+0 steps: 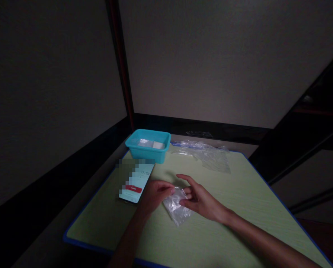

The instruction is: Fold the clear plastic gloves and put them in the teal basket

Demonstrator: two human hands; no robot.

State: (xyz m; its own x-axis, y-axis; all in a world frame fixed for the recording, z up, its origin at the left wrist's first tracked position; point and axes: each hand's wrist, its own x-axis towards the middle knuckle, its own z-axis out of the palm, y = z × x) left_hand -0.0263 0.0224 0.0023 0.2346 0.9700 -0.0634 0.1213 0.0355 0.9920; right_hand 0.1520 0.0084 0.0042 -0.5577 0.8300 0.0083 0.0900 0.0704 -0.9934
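A small clear plastic bag lies on the pale green table, held between both hands. My left hand pinches the bag's upper left edge with curled fingers. On the bag's right side, my right hand grips it with thumb and lower fingers, while its index finger stretches out above. What the bag contains is not visible in the dim light.
A phone with a lit screen lies left of my hands. A teal plastic tub holding white pieces stands at the back. A pile of clear plastic bags lies at the back right. The table has a blue rim.
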